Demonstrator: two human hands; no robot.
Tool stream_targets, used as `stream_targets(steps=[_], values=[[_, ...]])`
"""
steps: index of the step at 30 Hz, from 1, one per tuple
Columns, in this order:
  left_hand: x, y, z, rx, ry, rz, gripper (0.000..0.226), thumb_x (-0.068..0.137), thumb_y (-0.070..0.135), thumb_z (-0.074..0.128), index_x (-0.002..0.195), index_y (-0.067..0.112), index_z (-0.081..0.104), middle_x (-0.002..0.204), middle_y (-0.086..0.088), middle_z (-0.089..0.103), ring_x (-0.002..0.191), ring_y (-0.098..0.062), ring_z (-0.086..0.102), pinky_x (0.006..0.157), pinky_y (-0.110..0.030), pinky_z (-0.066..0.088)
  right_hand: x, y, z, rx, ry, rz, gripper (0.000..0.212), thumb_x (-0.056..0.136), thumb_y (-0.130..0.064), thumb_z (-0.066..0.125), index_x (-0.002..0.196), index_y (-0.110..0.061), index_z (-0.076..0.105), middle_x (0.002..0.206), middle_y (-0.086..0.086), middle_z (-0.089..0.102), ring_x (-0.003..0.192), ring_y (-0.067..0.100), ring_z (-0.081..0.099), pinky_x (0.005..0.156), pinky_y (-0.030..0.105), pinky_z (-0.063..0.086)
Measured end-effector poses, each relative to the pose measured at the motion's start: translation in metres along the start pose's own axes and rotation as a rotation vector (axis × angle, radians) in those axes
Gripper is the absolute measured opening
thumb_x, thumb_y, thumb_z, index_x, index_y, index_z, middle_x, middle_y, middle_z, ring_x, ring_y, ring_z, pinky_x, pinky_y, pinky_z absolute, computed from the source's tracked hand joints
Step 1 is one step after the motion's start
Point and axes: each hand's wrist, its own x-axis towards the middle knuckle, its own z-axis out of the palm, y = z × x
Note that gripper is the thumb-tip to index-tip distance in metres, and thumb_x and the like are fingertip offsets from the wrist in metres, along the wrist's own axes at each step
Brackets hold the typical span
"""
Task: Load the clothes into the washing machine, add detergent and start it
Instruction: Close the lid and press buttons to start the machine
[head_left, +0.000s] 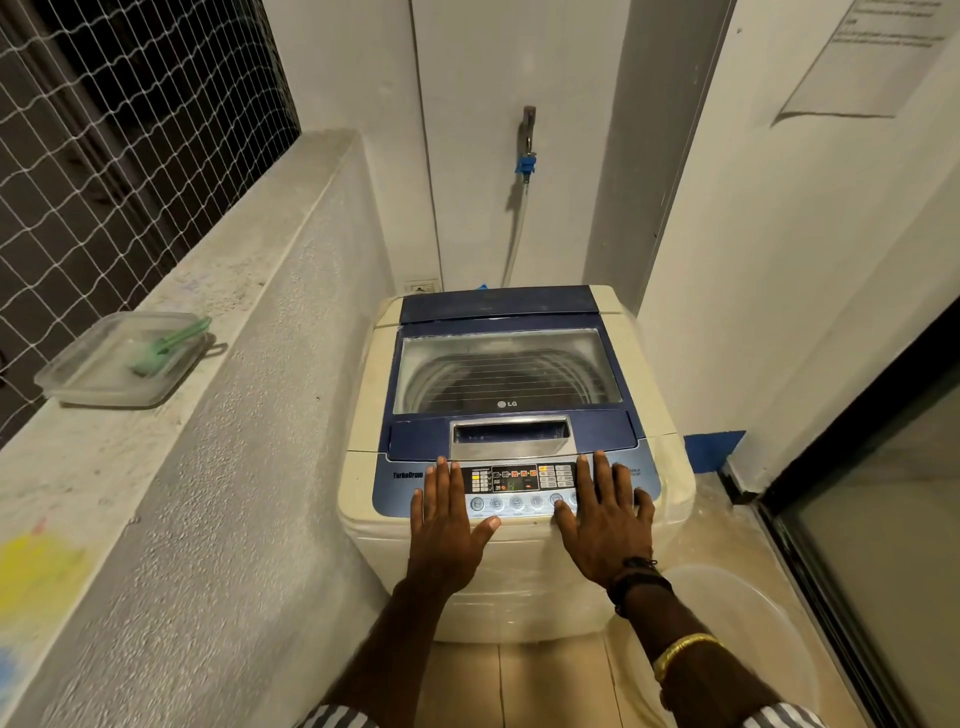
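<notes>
Though beside washer (511, 577), basin (753, 603) on floor (545, 686).

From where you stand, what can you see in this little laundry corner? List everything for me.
cream top-loading washing machine with a blue glass-windowed lid: one, centre, lid closed
control panel: one, blue-grey, display lit, machine's front edge
clear plastic container: one, transparent, on the grey concrete ledge, left
green plastic scoop: one, in the container
metal wall tap with blue connector and pale hose: one, back wall above the machine
white netting: one, upper left
white paper sheet: one, right wall
translucent plastic tub: one, floor, right of the machine
left hand: flat on the panel
right hand: flat on the panel, bands on the wrist
</notes>
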Motion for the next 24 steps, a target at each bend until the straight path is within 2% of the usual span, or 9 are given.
stream_targets(steps=[6, 24], values=[[0.0001, -0.0005, 0.0006, 0.026, -0.011, -0.009, 0.095, 0.086, 0.073, 0.024, 0.155, 0.019, -0.013, 0.159, 0.001, -0.026, 0.149, -0.02, -0.021, 0.117, -0.038, -0.015, -0.0002, -0.0007, 0.0, 0.004, 0.006, 0.002, 0.078, 0.088, -0.064, 0.019, 0.152, -0.023, 0.035, 0.158, 0.005, 0.035, 0.143, 0.032, 0.031, 0.11, 0.057, 0.031], [-0.0002, 0.0, 0.0009, 0.021, -0.002, -0.006, 0.096, 0.086, 0.073, 0.026, 0.157, 0.018, -0.008, 0.162, -0.001, -0.019, 0.15, -0.021, -0.017, 0.117, -0.038, -0.015, 0.0001, 0.0001, 0.0002, -0.007, -0.002, 0.0, 0.077, 0.088, -0.064, 0.02, 0.152, -0.024, 0.034, 0.157, 0.005, 0.035, 0.142, 0.032, 0.032, 0.109, 0.058, 0.032]])
